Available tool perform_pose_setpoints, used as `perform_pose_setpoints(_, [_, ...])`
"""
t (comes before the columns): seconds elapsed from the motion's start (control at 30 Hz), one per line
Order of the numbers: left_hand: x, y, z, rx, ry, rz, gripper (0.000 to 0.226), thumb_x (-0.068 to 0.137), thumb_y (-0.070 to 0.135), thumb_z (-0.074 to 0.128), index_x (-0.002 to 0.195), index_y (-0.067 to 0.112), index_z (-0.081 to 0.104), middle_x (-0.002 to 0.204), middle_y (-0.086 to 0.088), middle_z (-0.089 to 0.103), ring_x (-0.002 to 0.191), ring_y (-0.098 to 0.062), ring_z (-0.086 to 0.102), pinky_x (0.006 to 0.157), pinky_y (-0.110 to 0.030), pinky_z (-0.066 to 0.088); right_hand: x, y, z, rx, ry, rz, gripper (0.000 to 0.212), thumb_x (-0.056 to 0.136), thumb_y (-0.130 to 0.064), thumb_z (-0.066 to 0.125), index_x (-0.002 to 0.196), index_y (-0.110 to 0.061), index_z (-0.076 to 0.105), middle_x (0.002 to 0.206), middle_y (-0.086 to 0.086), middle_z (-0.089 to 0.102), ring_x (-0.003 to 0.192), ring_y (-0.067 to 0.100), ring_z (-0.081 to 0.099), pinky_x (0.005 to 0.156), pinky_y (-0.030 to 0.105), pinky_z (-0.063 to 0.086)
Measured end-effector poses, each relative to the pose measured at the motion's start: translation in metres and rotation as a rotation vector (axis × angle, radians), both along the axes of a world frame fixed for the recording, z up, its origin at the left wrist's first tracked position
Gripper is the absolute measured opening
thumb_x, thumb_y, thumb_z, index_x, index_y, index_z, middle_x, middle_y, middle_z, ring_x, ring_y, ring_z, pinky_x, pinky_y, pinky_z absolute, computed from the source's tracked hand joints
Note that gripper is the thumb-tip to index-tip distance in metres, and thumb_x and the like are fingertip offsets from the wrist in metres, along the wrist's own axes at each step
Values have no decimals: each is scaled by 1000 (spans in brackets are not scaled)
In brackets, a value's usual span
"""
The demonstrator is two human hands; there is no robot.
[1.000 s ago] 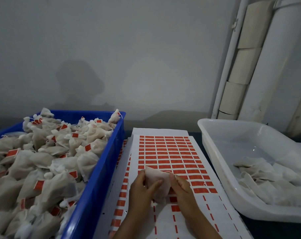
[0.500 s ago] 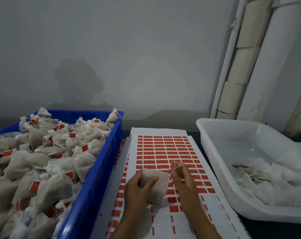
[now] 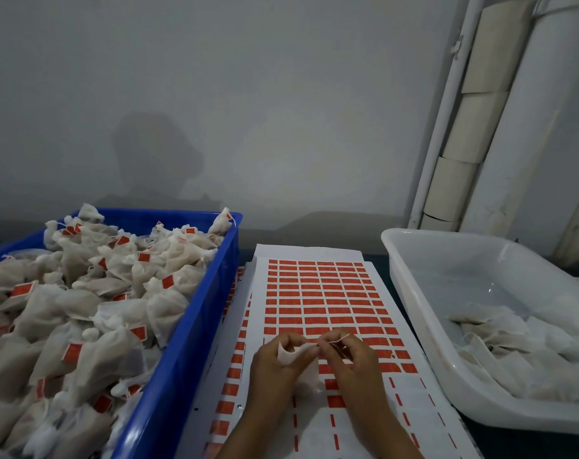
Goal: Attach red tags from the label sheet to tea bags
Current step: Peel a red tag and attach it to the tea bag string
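A white label sheet [image 3: 318, 293] with rows of red tags lies on the table between two bins; its near rows are mostly peeled. Above its near part my left hand [image 3: 274, 369] grips a white tea bag [image 3: 289, 352], bunched between thumb and fingers. My right hand [image 3: 351, 359] is just to its right and pinches the bag's thin string [image 3: 337, 341] at the fingertips. The lower part of the bag is hidden between my hands.
A blue crate [image 3: 195, 326] at the left is heaped with tea bags bearing red tags. A white plastic tub [image 3: 410, 283] at the right holds several untagged bags. A grey wall stands close behind, with pale pipes and rolls at the far right.
The tea bag was held flat between both hands; now my left hand has bunched it up and my right hand has drawn the string out to the right.
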State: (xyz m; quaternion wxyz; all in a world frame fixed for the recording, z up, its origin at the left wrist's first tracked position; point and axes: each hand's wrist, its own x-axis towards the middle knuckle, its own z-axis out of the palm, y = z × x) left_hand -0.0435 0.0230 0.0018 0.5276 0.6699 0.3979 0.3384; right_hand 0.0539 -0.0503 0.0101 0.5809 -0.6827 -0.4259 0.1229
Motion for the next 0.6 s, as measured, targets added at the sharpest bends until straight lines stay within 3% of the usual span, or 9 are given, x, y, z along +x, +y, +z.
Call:
perform_pose_setpoints(0.07, [0, 1, 0, -76, -75, -38, 10, 80, 17, 67, 83, 21, 59, 85, 3, 64, 77, -16, 62, 89, -39, 53, -1, -1, 1, 3, -65, -11, 7, 83, -32, 58, 77, -37, 58, 79, -23, 64, 88, -8, 57, 68, 0, 43])
perform_pose_setpoints(0.1, [-1, 1, 1, -80, -88, -40, 9, 81, 13, 66, 83, 19, 59, 85, 2, 64, 78, -17, 62, 90, -41, 52, 0, -1, 0, 6, -92, -13, 6, 82, -35, 57, 77, -38, 57, 79, -25, 62, 88, -9, 57, 68, -1, 42])
perform_pose_setpoints(0.3, [-5, -5, 3, 63, -43, 35, 18, 76, 41, 65, 88, 29, 62, 92, 17, 65, 85, -12, 63, 81, -26, 54, 2, -2, 0, -33, -242, -34, 12, 80, -34, 59, 76, -44, 53, 80, -32, 56, 76, -2, 61, 67, -3, 41])
perform_pose_setpoints(0.47, [-5, -7, 5, 75, -59, 37, 9, 80, 34, 65, 86, 26, 64, 89, 12, 69, 86, -15, 65, 88, -39, 54, 1, 0, 0, -63, -373, -36, 16, 79, -27, 68, 81, -33, 54, 78, -24, 56, 63, 1, 58, 64, -1, 39])
perform_pose_setpoints(0.6, [-3, -6, 3, 22, -65, 87, 11, 79, 35, 68, 86, 27, 63, 88, 13, 67, 84, -15, 65, 85, -39, 55, 2, 1, 0, -87, -401, -84, 25, 77, -23, 71, 74, -34, 48, 67, -29, 50, 55, 4, 55, 59, 0, 38])
